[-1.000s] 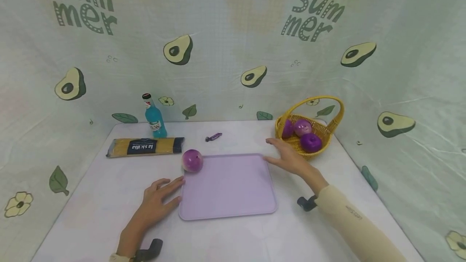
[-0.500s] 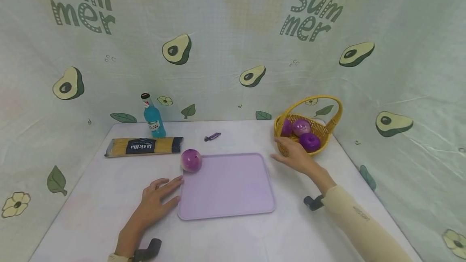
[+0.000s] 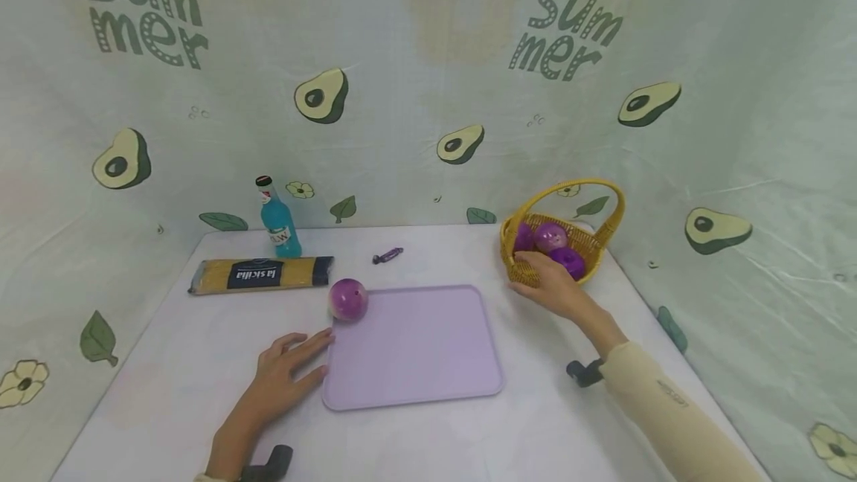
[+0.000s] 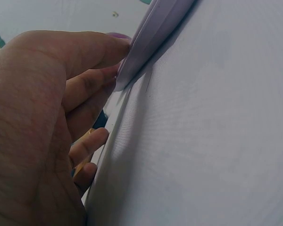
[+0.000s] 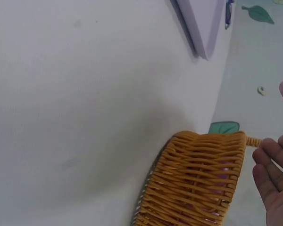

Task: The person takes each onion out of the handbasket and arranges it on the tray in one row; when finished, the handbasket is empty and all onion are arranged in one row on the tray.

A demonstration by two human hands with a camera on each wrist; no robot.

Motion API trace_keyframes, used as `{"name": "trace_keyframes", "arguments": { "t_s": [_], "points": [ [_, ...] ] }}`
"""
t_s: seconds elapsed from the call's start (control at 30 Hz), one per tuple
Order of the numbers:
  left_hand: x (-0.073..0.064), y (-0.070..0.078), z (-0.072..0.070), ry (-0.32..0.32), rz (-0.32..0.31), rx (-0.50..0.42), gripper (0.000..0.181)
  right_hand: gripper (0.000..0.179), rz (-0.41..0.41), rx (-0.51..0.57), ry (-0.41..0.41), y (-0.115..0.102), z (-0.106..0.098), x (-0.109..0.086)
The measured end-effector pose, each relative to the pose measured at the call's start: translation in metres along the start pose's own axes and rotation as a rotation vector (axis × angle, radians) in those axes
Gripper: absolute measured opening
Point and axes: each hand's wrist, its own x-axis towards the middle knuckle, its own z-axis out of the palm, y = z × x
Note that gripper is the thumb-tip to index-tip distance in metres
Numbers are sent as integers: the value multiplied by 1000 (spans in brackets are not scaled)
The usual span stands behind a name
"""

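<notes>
My left hand (image 3: 284, 378) touches the left edge of a lilac tray (image 3: 415, 348) with its fingertips, fingers extended. In the left wrist view the thumb and forefinger meet the tray's rim (image 4: 144, 42). My right hand (image 3: 556, 285) is over the near left rim of a yellow wicker basket (image 3: 592, 248), fingers loosely bent and holding nothing visible. Inside the basket lie several purple round things, among them a glossy pinkish-purple one (image 3: 550, 236) and a darker dimpled one (image 3: 569, 262). The right wrist view has the fingers beside the basket's woven wall (image 5: 193, 174).
A purple-and-white ball-shaped vegetable (image 3: 348, 300) sits at the tray's far left corner. Behind it lie a pack of spaghetti (image 3: 261, 274) and a small purple wrapped candy (image 3: 387, 256). A blue bottle (image 3: 280, 225) stands at the back left. A printed cloth (image 3: 402, 95) hangs behind the table.
My right hand has moved right, from beside the tray's far right corner to over the basket's near rim. The left hand stays at the tray's edge.
</notes>
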Motion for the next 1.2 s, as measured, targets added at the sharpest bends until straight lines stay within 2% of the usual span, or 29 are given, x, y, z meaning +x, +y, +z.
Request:
{"name": "trace_keyframes", "arguments": {
  "t_s": [0.47,1.03,1.2],
  "points": [
    [0,-1,1,-6,-6,1,52,65,33,-15,14,19,-10,-4],
    [0,0,0,4,-6,3,53,76,117,-42,-28,33,-20,-5],
    [0,-1,0,-17,-23,5,54,78,139,-35,-39,37,-24,-6]
  ]
}}
